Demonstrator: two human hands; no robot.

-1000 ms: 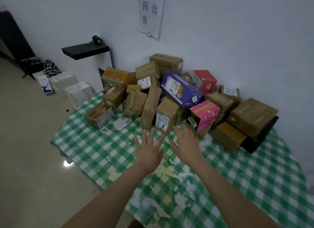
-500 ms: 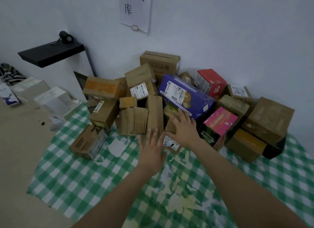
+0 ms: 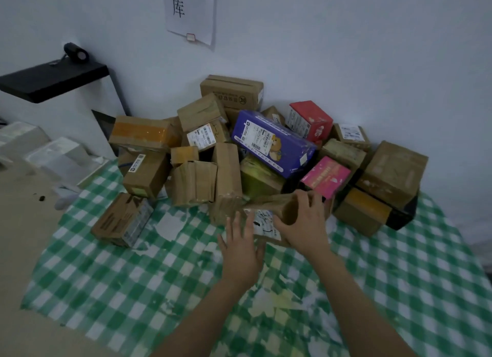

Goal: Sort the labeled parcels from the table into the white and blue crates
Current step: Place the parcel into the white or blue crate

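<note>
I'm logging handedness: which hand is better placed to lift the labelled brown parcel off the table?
Right, probably. The right hand has its grip round the brown parcel; the left hand is open at its near edge, holding nothing.

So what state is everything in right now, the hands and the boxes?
Right hand: grips a brown parcel.
Left hand: open, fingers straight, by the parcel.
Parcel: tilted, label facing up.
Purple box: lying slanted, label up.
Tablecloth: worn, print peeling.
</note>
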